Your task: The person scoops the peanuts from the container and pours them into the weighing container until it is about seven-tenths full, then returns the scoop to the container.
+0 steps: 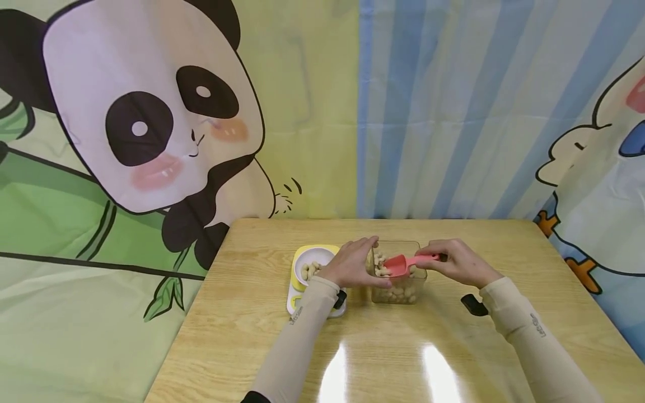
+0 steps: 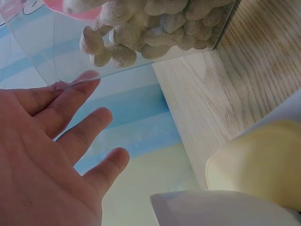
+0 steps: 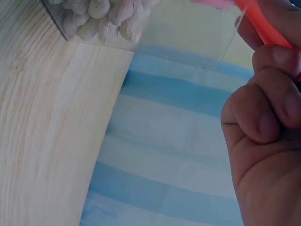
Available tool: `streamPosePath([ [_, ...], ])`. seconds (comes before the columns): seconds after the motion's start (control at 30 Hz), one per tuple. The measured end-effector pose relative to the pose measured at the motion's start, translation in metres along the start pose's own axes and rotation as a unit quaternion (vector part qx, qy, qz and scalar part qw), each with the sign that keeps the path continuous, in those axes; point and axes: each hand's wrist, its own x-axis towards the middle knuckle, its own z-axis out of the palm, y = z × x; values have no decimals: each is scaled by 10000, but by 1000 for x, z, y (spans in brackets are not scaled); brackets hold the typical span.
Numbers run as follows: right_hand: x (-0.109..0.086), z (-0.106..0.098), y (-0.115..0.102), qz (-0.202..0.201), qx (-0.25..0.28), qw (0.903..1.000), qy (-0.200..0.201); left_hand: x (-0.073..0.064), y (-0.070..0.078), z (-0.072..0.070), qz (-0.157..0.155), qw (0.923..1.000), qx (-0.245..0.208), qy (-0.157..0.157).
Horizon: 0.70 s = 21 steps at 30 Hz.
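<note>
A clear plastic container (image 1: 398, 296) of unshelled peanuts (image 2: 155, 33) stands on the table. My left hand (image 1: 353, 263) holds its left side, thumb along the near rim and fingertips at the far left; in the left wrist view the lower fingers (image 2: 106, 172) spread free of the wall. My right hand (image 1: 456, 260) grips the handle of a pink scoop (image 1: 398, 266), fingers curled round it in the right wrist view. The scoop's head is tilted inside the container, over the peanuts. Left of it, a white bowl (image 1: 314, 256) with some peanuts sits on a yellow-and-white kitchen scale (image 1: 293, 299), partly hidden by my left forearm.
The wooden table (image 1: 242, 358) ends at a back edge against a hanging cloth (image 1: 312, 140) with a panda and stripes. A black device (image 1: 473, 305) shows beside my right wrist. Bright reflections lie on the tabletop in front of the container.
</note>
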Motion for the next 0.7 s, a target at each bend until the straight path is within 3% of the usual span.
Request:
streamPosePath([
  [0.2,1,3,0,212,-101,9997,99,0,1,1,-33,10000,-12,10],
  [0.53,3,9,-1,62,71,9999,-117,0,0,0,26,10000,-24,44],
  [0.7,-3,12,4,500,474,9976,59,0,-1,1,40,9999,-71,91],
])
